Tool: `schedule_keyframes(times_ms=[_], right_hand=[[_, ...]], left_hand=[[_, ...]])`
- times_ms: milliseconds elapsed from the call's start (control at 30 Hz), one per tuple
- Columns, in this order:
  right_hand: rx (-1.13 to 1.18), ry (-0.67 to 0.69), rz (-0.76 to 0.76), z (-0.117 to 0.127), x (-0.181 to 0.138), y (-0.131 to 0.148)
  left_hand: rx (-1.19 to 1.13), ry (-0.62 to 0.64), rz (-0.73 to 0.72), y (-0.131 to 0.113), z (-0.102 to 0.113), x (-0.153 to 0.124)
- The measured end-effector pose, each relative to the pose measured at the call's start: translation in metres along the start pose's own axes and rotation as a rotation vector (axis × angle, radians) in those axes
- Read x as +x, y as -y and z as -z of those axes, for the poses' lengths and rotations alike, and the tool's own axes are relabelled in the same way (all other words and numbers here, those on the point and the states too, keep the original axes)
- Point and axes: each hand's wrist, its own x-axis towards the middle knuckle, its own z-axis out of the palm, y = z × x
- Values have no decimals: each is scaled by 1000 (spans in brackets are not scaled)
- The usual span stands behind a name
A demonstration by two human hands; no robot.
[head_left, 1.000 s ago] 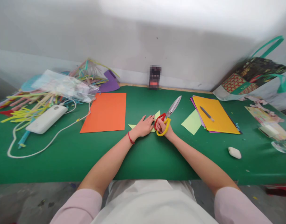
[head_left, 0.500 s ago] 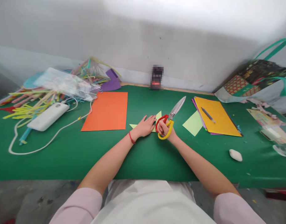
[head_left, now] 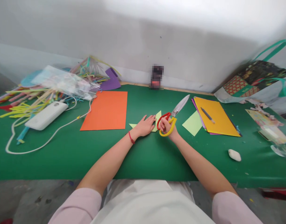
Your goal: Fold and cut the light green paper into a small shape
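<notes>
My left hand [head_left: 145, 125] lies flat with its fingers stretched out, pressing a light green piece of paper [head_left: 158, 117] onto the table. Most of that paper is hidden under the hand; pointed corners show on both sides. My right hand [head_left: 168, 127] is closed around scissors [head_left: 179, 105] with one red and one yellow handle. Their blades look closed and point away from me to the upper right. A second light green sheet [head_left: 192, 123] lies to the right of the scissors, partly under a stack of coloured paper.
An orange sheet [head_left: 107, 110] lies on the left of the green table [head_left: 143, 158]. Beyond it are a white power bank [head_left: 47, 115] with a cable and paper strips [head_left: 23, 109]. On the right, a pen [head_left: 207, 115] rests on yellow paper [head_left: 223, 123], near a white case [head_left: 234, 155] and a bag [head_left: 241, 87].
My right hand has shifted slightly to the right with the scissors, away from the paper under my left hand. The left hand has stayed in place.
</notes>
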Motion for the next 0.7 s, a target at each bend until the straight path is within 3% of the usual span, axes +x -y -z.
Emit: schedule_keyframes(times_ms=[300, 400, 700], right_hand=[[10, 7, -23, 5, 7, -4], [45, -46, 2, 7, 12, -5], [0, -36, 6, 9, 16, -5]], left_hand=[[-8, 40, 17, -1, 2, 0], [-8, 26, 7, 1, 0, 1], [-14, -2, -12, 4, -3, 1]])
